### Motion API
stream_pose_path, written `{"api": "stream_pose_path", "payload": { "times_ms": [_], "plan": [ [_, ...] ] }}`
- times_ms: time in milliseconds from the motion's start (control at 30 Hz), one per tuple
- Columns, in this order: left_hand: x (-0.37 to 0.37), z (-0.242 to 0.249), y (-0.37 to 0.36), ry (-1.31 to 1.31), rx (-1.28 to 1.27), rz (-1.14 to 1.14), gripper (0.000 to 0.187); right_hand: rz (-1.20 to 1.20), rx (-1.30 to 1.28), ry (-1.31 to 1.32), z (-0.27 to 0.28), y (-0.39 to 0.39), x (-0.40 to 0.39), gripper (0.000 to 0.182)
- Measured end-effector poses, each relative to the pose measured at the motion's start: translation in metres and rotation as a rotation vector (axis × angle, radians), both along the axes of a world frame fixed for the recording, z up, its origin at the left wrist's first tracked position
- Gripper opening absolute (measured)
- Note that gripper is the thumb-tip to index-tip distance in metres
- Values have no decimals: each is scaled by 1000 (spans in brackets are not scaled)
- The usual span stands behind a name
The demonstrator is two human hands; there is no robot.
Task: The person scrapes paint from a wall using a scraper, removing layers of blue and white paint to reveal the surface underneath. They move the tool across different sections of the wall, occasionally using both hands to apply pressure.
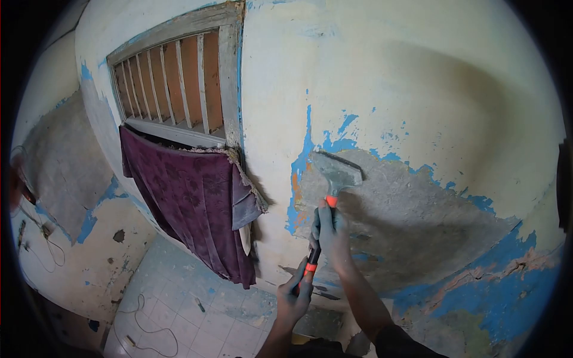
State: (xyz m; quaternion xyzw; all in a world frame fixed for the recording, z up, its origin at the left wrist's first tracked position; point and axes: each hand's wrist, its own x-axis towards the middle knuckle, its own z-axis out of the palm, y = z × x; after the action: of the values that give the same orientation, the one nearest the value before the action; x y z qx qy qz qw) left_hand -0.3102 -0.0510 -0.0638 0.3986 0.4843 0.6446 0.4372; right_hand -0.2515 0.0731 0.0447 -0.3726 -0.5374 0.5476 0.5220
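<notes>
**Wall stripping in progress: scraper on bare patch**

Far left, a side wall [65, 179] is showing one grey stripped area, with a cable [45, 238] hanging beside it. Moving right, a barred window [173, 83] is sitting high in the main wall, and a purple cloth [185, 209] is hanging from its sill. Below, a tiled floor [179, 304] is carrying a loose cord.

Right of the window, the scraper [334, 173] is pressing its blade flat against the wall [418, 89], at the upper left edge of a grey bare patch [418, 221]. Both hands are gripping the tool. The left hand [295, 295] is clenching the low end of the black and orange handle; the right hand [331, 232] is closing round the handle higher up, just under the orange collar. The blade is standing clear above the fingers of both hands, tilted up and to the right.

Judged from the surface, the job is partly done: a broad patch is bared to grey render to the right of the blade. Cream paint is remaining above and left of the blade, and blue paint [507, 298] is remaining low on the right.
</notes>
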Motion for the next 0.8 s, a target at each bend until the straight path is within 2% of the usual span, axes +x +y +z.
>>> {"api": "stream_pose_path", "payload": {
  "times_ms": [67,267,367,533,600,700,800],
  "plan": [
    [3,-9,-6,16,39,26,47,24,-26,-17,-11,-2,1,41],
    [-7,7,-2,1,20,8,46,19,8,55,1,2,-7,39],
    [-7,3,1,60,57,37,46,8,23,-16,-13,2,-5,40],
    [-19,35,18,70,146,46,46,-11,77,61,33,11,-15,41],
    [-16,30,9,27,100,32,45,19,75,49,33,9,-14,41],
    [-17,16,-4,109,73,44,43,89,-141,139,-1,-5,-13,41],
    [-17,20,-10,-2,14,35,36,408,-341,616,-12,-22,-9,43]
  ]
}}
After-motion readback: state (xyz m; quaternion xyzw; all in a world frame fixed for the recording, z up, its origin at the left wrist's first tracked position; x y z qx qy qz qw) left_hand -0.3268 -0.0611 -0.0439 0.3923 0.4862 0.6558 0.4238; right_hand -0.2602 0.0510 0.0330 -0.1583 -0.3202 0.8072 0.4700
